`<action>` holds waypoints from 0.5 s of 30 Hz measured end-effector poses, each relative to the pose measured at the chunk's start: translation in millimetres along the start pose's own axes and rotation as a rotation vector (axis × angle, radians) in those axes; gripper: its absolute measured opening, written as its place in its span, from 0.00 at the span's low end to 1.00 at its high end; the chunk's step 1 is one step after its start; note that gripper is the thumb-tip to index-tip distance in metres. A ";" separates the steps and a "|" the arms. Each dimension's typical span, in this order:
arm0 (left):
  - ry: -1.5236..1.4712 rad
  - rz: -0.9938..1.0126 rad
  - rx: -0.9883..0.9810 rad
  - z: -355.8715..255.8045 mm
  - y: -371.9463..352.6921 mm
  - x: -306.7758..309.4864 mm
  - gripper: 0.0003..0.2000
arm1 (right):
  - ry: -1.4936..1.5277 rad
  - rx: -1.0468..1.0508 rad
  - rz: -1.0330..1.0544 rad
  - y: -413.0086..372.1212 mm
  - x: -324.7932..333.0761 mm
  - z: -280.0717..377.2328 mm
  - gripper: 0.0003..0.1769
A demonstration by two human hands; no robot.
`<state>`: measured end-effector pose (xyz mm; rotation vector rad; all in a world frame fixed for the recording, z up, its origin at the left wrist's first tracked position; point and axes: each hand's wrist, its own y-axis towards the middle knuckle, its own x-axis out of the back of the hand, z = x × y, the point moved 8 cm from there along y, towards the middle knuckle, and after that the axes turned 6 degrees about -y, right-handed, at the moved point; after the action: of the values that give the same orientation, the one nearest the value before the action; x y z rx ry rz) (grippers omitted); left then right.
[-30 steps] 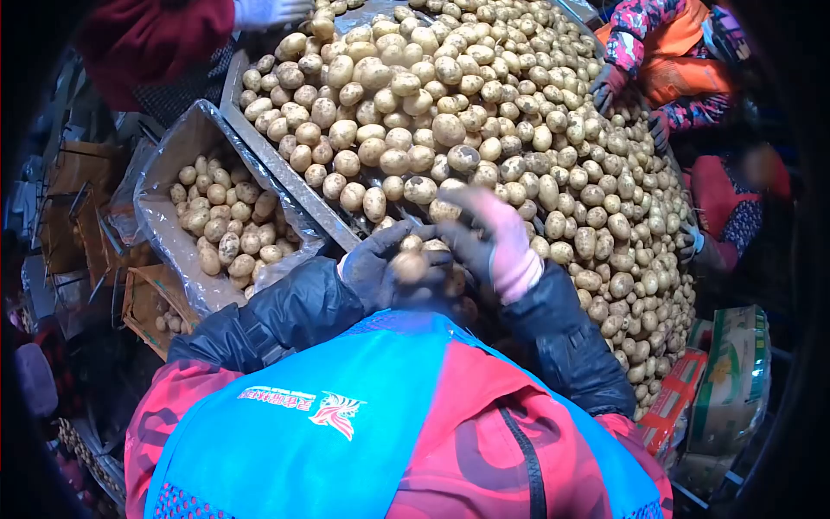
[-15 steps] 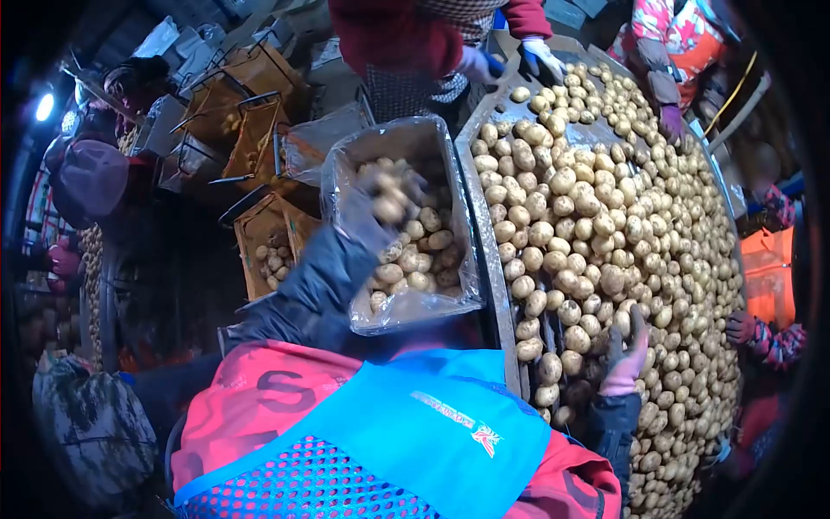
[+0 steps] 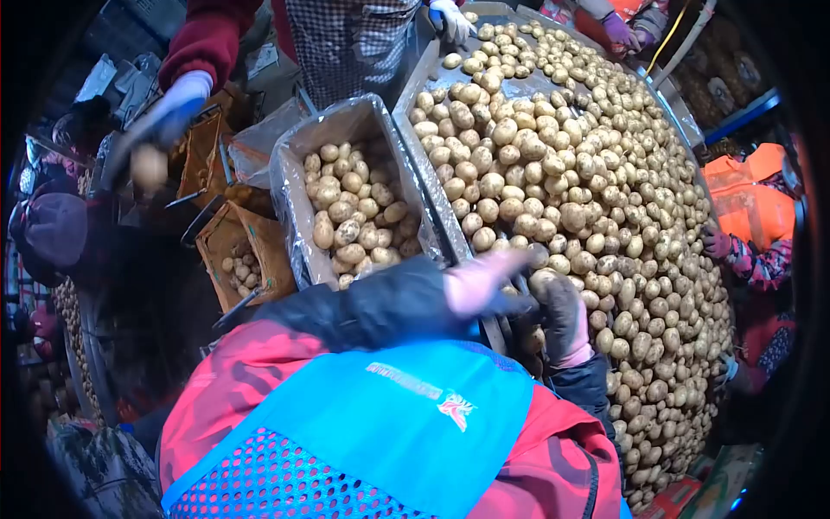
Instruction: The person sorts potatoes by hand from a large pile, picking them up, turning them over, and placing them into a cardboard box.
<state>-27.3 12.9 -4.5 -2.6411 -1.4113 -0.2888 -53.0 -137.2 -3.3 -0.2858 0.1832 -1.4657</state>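
A steel sorting table [image 3: 430, 186] carries a deep layer of pale potatoes [image 3: 571, 182]. My left hand [image 3: 486, 283], in a dark glove with a pink cuff, reaches across the table's near edge and is blurred by motion; its fingers stretch toward the nearest potatoes and nothing shows in it. My right hand [image 3: 562, 313], gloved the same way, lies curled over potatoes at the near edge, its palm hidden. Left of the table stands a plastic-lined box [image 3: 292, 186] half full of potatoes.
A person in dark red sleeves stands at the far end; one gloved hand [image 3: 169, 108] holds a blurred potato, the other [image 3: 450, 17] is over the table. A person in orange [image 3: 748, 203] works on the right. A smaller cardboard box [image 3: 216, 229] holds potatoes.
My left hand has come back from over the lined box to the table's near edge. My right hand has slid left along the potatoes. The view has turned slightly.
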 end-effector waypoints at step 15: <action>0.301 0.031 -0.077 -3.3 7.2 -53.1 0.27 | 0.075 -0.062 0.097 -11.0 -1.9 -47.2 0.22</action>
<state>-50.6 -34.7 -13.7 -2.5381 -1.2839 -0.7164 -77.6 -139.9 -45.1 -0.2692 0.2995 -1.3770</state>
